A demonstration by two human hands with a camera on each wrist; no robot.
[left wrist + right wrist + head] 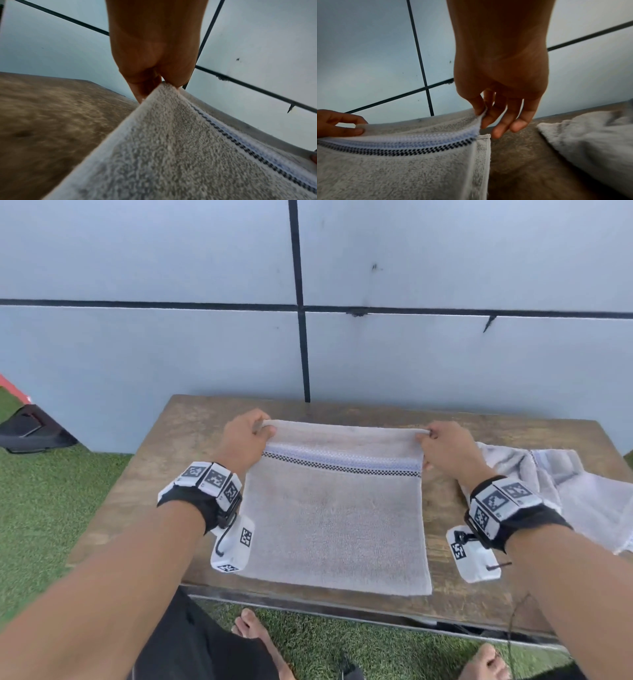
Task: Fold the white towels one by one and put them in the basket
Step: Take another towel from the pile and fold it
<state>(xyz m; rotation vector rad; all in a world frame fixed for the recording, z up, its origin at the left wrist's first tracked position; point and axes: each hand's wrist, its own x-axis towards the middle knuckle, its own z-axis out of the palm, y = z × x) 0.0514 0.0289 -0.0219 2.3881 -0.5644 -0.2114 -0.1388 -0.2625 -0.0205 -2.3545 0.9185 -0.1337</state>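
Wooden table (pixel 144 474) set against a panelled wall (pixel 137 344); no legible writing appears, only black-and-white square markers on two wristbands (pixel 212 481). Two white towels: one towel (pixel 335 525) spread flat at the table's centre, with one blue band and one black checked stripe (pixel 342 465); a second towel (pixel 589 491) crumpled at the right. Left hand (pixel 245 440) and right hand (pixel 445 448) each pinch a far corner between thumb and fingers (pixel 489 113), lifting that edge; the right hand's remaining fingers hang loose.
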